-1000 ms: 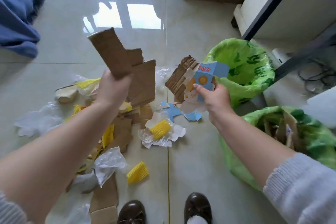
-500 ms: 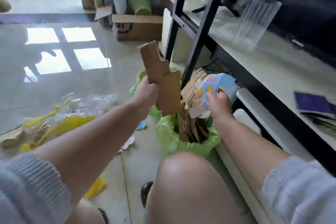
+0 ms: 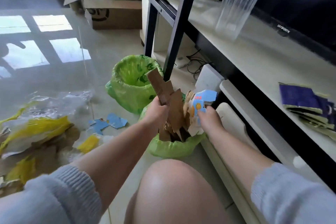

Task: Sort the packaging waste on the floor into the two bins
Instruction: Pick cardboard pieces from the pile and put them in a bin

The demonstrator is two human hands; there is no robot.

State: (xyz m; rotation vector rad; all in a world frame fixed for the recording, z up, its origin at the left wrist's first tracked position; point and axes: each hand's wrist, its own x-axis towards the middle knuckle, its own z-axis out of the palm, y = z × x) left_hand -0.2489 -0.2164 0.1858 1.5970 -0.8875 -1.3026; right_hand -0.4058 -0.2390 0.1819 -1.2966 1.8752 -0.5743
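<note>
My left hand (image 3: pixel 156 112) grips brown cardboard pieces (image 3: pixel 163 89) that stand upright, their lower ends inside the near green-lined bin (image 3: pixel 171 147). My right hand (image 3: pixel 209 118) holds a blue printed carton (image 3: pixel 201 102) with some corrugated scraps at the same bin's right side. That bin holds several cardboard pieces. The far green-lined bin (image 3: pixel 127 82) stands just behind it and looks empty from here. On the floor to the left lie clear plastic film (image 3: pixel 61 102), yellow packaging (image 3: pixel 41 127), brown cardboard (image 3: pixel 45 152) and blue carton scraps (image 3: pixel 109 123).
A black-framed shelf unit (image 3: pixel 181 23) with a white shelf (image 3: pixel 254 63) runs along the right, close to both bins; a clear vase (image 3: pixel 238 3) and a dark booklet (image 3: pixel 305 100) sit on it. A cardboard box (image 3: pixel 116 14) stands at the back. My knee (image 3: pixel 172 187) is low in view.
The view swung from the floor pile to the bins. Both hands carried their loads right and lowered them, so the cardboard now reaches into the near bin.
</note>
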